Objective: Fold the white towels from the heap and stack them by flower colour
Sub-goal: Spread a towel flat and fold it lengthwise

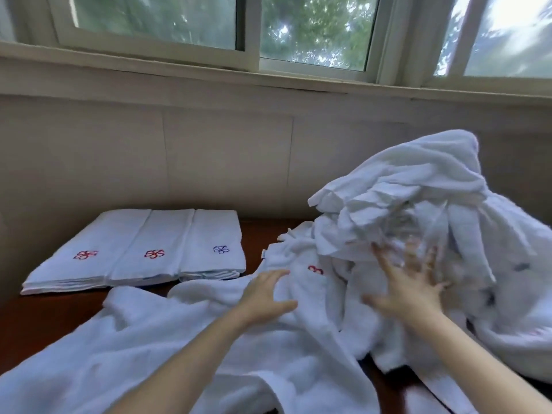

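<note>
Most of the work was still ahead: the heap (418, 222) of unfolded white towels rose high on the right side of the dark wooden table (44, 318), leaning back toward the wall under the window (313, 31), and it looked to hold many towels yet, though how many could not be told. A large loose towel (167, 348) sprawled from the foot of the heap across the near part of the table, still crumpled, with a bit of red flower (315, 269) showing on a fold near the heap. What was done lay at the far left: three folded stacks side by side and touching, the left stack (86, 249) and the middle stack (155, 246) each topped by a red flower, the right stack (215, 243) topped by a blue one; each seemed several towels thick at its near edge. The right hand (409, 282), blurred, was spread with its fingers apart against the front of the heap, gripping nothing that could be seen. The left hand (265, 294) hovered flat over the loose towel, fingers straight and together, holding nothing. By my judgement a fresh towel was only being sought, so sorting was barely a part done.
</note>
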`<state>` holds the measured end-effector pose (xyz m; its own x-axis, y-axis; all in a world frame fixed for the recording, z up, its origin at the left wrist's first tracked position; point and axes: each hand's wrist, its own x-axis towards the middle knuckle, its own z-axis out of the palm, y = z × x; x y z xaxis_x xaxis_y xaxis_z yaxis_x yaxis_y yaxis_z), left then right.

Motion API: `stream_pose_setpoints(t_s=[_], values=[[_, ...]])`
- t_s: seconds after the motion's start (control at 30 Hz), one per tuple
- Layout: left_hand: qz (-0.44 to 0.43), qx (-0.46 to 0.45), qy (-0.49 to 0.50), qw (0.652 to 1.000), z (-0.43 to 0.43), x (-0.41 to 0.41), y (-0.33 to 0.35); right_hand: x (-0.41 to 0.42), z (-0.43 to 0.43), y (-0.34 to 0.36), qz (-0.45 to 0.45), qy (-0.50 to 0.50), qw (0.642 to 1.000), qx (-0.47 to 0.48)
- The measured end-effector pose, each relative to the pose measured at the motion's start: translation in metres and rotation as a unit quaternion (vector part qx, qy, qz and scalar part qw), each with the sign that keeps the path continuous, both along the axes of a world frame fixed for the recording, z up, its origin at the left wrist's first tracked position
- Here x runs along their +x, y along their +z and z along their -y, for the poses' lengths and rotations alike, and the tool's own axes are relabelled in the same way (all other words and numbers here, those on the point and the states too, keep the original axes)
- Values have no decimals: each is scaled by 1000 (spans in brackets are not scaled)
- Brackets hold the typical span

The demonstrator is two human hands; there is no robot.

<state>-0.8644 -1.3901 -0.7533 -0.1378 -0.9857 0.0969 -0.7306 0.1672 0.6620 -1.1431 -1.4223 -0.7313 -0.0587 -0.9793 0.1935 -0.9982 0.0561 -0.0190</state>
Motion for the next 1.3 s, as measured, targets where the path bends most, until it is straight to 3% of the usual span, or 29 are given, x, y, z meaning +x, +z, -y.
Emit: stream_pose_setpoints(t_s=[0.13, 0.23, 0.37, 0.47, 0.63, 0.8, 0.93, 1.0, 1.07, 1.2, 1.3], values=[[114, 12, 24, 993, 60, -70, -20, 0, 21, -4, 10, 3, 999, 30], [118, -29, 66, 990, 84, -90, -38, 0, 45, -16, 7, -22, 1000, -19], [159, -71, 70, 982, 85, -81, -51, -4, 90, -24, -3, -38, 997, -64], [226, -52, 41, 972, 70, -63, -52, 0, 121, -24, -7, -55, 996, -70], [198, -70, -16, 978, 52, -38, -48, 12, 136, -25, -11, -71, 995, -62], [279, -121, 60, 951, 31, 20, -25, 20, 97, -28, 29, 3, 999, 26], [326, -43, 205, 922, -7, 107, -22, 69, 32, -39, 110, 134, 978, 118], [295, 24, 273, 915, -35, 150, -25, 101, 5, -40, 144, 205, 960, 128], [209, 69, 288, 932, -66, 184, -28, 131, -14, -38, 133, 280, 941, 136], [13, 67, 293, 954, -118, 215, -24, 162, -29, -40, -40, 333, 930, 151], [73, 106, 282, 951, -140, 231, -14, 153, -29, -44, -92, 305, 939, 131]])
